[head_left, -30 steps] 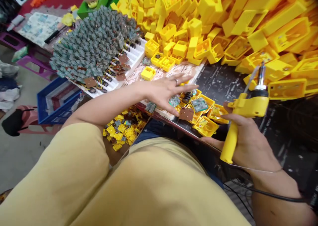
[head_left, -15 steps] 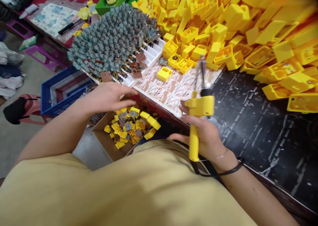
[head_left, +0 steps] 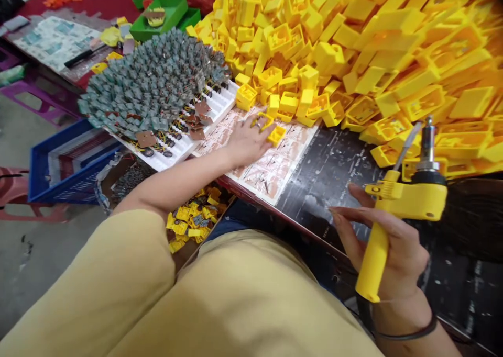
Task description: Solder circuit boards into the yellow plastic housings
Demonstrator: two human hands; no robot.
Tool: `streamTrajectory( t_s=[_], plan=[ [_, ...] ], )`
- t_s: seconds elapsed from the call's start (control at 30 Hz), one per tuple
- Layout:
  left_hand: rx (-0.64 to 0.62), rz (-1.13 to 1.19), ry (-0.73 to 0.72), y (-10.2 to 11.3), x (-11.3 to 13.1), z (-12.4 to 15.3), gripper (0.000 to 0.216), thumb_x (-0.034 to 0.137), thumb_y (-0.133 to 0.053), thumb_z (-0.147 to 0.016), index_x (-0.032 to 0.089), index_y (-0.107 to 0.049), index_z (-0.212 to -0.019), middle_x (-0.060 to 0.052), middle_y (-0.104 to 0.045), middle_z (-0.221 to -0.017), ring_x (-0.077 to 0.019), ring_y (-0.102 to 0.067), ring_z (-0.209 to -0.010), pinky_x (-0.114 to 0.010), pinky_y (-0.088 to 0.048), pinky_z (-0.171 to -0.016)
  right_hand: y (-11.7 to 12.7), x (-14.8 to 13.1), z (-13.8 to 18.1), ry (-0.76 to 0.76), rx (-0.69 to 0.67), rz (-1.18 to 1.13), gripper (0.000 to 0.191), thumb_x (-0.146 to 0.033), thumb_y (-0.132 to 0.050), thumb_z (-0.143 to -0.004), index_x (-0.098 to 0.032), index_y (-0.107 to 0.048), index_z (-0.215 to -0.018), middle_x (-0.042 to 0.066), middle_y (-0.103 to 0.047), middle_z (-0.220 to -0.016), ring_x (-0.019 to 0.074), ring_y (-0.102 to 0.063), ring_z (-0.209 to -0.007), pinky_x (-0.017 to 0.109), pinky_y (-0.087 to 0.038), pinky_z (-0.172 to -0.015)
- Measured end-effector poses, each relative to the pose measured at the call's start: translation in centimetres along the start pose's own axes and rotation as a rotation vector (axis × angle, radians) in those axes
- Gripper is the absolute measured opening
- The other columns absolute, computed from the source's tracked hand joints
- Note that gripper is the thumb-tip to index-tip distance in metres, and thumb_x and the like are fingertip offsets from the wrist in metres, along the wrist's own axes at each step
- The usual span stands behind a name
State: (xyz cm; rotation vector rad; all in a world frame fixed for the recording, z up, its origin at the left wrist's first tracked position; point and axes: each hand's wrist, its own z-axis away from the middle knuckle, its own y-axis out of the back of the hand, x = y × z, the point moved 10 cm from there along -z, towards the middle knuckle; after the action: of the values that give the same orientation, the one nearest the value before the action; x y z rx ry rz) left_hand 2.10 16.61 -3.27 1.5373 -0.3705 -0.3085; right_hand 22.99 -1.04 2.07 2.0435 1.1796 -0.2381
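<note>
My left hand (head_left: 248, 141) lies on a patterned sheet (head_left: 271, 171) at the foot of a big pile of yellow plastic housings (head_left: 353, 48). Its fingers curl over a small yellow housing (head_left: 276, 134) and touch another beside it. My right hand (head_left: 391, 255) is near the table's front edge, over the black tabletop (head_left: 330, 174). It grips the handle of a yellow soldering gun (head_left: 396, 200) whose metal tip points up; two fingers are stretched out to the left. A black cord runs round that wrist.
A heap of green circuit boards (head_left: 153, 82) rests on a white tray (head_left: 214, 106) to the left. Below the table edge stands a cardboard box of small yellow parts (head_left: 192, 218). A blue crate (head_left: 58, 158) is on the floor, with green trays (head_left: 161, 11) at the back.
My left hand has moved from over the cardboard box forward onto the sheet, to the yellow housings. My right hand with the soldering gun has shifted right.
</note>
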Motion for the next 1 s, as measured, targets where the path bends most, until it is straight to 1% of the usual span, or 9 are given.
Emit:
streamTrajectory(
  t_s=[0.07,0.17,0.27,0.43,0.53,0.63,0.73,0.87,1.0],
  plan=[
    [0.038,0.028,-0.15,-0.4,3.2,2.3,0.055,0.04,-0.05,-0.104,0.017,-0.051,-0.154,-0.017,-0.051,-0.16,-0.0401,-0.042,-0.149,-0.058,-0.042,-0.118,0.5,0.9,0.3,-0.025,-0.011,0.026,0.065,-0.013,-0.082,-0.081,-0.024,-0.052,-0.138,-0.001,-0.078,-0.101,0.0213,-0.073,-0.111,0.028,-0.061,-0.096],
    [0.11,0.089,-0.432,-0.4,9.1,5.8,0.052,0.04,-0.049,-0.104,0.017,-0.055,-0.151,-0.017,-0.059,-0.151,-0.0362,-0.049,-0.144,-0.049,-0.049,-0.112,0.1,1.9,0.3,-0.06,-0.069,0.136,0.064,-0.032,-0.084,-0.084,-0.021,-0.051,-0.138,0.01,-0.073,-0.123,0.0255,-0.073,-0.111,0.034,-0.063,-0.093],
    [0.161,0.154,-0.562,0.4,12.1,6.9,0.052,0.037,-0.047,-0.105,0.016,-0.053,-0.152,-0.019,-0.055,-0.154,-0.0343,-0.052,-0.142,-0.047,-0.05,-0.109,-1.1,2.2,0.2,-0.067,-0.139,0.285,0.066,-0.052,-0.08,-0.084,-0.021,-0.052,-0.135,0.015,-0.069,-0.127,0.0304,-0.072,-0.109,0.043,-0.063,-0.088],
    [0.051,0.247,-0.471,1.6,10.4,3.6,0.06,0.052,-0.053,-0.1,0.016,-0.057,-0.147,-0.018,-0.062,-0.148,-0.0358,-0.057,-0.137,-0.053,-0.044,-0.112,-2.3,2.2,0.6,-0.119,-0.162,0.411,0.062,-0.06,-0.074,-0.087,-0.02,-0.053,-0.129,0.011,-0.069,-0.107,0.032,-0.07,-0.091,0.046,-0.06,-0.074],
    [-0.041,0.161,-0.436,1.8,9.9,2.1,0.056,0.05,-0.057,-0.097,0.015,-0.062,-0.14,-0.015,-0.076,-0.122,-0.0349,-0.067,-0.12,-0.054,-0.043,-0.109,-2.6,2.0,0.9,-0.138,-0.173,0.413,0.051,-0.043,-0.073,-0.092,-0.022,-0.052,-0.132,0.007,-0.068,-0.1,0.0287,-0.07,-0.088,0.041,-0.06,-0.071],
    [-0.122,0.07,-0.493,1.5,10.8,2.0,0.051,0.042,-0.063,-0.094,0.017,-0.061,-0.139,-0.012,-0.079,-0.107,-0.032,-0.071,-0.109,-0.054,-0.041,-0.11,-2.2,2.2,0.9,-0.13,-0.146,0.363,0.051,-0.028,-0.072,-0.093,-0.025,-0.047,-0.137,0.005,-0.07,-0.109,0.0234,-0.072,-0.099,0.034,-0.062,-0.079],
    [-0.163,0.09,-0.502,1.3,11.0,2.0,0.046,0.033,-0.058,-0.096,0.019,-0.06,-0.14,-0.01,-0.078,-0.11,-0.0285,-0.071,-0.108,-0.048,-0.046,-0.105,-1.9,2.7,0.8,-0.092,-0.16,0.303,0.052,-0.032,-0.073,-0.093,-0.025,-0.047,-0.138,0.007,-0.07,-0.116,0.0235,-0.072,-0.104,0.034,-0.063,-0.083],
    [-0.173,0.307,-0.476,1.8,10.5,1.6,0.042,0.023,-0.054,-0.093,0.018,-0.065,-0.132,-0.01,-0.075,-0.116,-0.0238,-0.071,-0.107,-0.037,-0.055,-0.092,-1.2,3.2,0.8,-0.104,-0.191,0.323,0.058,-0.046,-0.078,-0.088,-0.022,-0.052,-0.134,0.007,-0.07,-0.103,0.0287,-0.072,-0.099,0.044,-0.064,-0.084],
    [-0.101,0.674,-0.469,3.2,9.9,0.8,0.035,0.02,-0.056,-0.088,0.018,-0.068,-0.121,-0.004,-0.075,-0.103,-0.016,-0.07,-0.095,-0.031,-0.057,-0.087,-0.3,3.1,1.1,-0.16,-0.178,0.343,0.06,-0.042,-0.081,-0.086,-0.02,-0.052,-0.133,0.012,-0.07,-0.116,0.0289,-0.073,-0.106,0.04,-0.065,-0.085]
  ],
)
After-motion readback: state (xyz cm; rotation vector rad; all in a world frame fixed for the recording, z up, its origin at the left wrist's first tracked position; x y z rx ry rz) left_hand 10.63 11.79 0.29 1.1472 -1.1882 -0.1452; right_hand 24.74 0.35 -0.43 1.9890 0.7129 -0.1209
